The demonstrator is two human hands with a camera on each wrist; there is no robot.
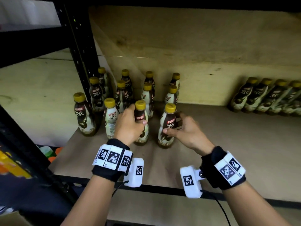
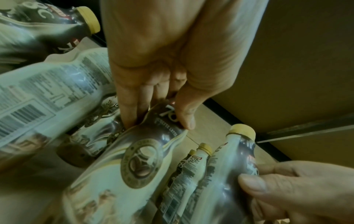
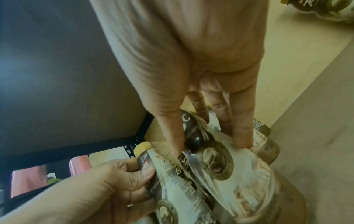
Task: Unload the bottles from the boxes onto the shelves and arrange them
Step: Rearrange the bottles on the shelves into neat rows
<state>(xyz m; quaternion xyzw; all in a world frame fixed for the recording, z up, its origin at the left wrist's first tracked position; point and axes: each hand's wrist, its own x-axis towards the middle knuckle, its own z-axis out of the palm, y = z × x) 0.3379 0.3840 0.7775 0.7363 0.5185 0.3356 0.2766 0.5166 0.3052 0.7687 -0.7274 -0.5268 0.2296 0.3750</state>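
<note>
Several brown-and-cream coffee bottles point(image 1: 121, 93) with yellow caps stand in rows on the wooden shelf board point(image 1: 228, 144). My left hand point(image 1: 136, 116) grips the upper body of a front-row bottle point(image 1: 140, 110), thumb on the near side and fingers behind. My right hand point(image 1: 173, 123) grips the neighbouring bottle point(image 1: 169, 121) to its right in the same way. Both bottles stand upright with their bases on the board. In the left wrist view my left hand point(image 2: 159, 119) pinches its bottle point(image 2: 138, 159). In the right wrist view my right hand point(image 3: 210, 145) wraps round its bottle point(image 3: 239, 181).
A black upright post point(image 1: 81, 54) rises just left of the group, with one bottle point(image 1: 82, 115) beyond it. A row of leaning bottles point(image 1: 267, 97) lines the back wall at the right. The shelf's black front rail point(image 1: 162, 190) runs below my wrists. Colourful caps point(image 1: 52, 154) show lower left.
</note>
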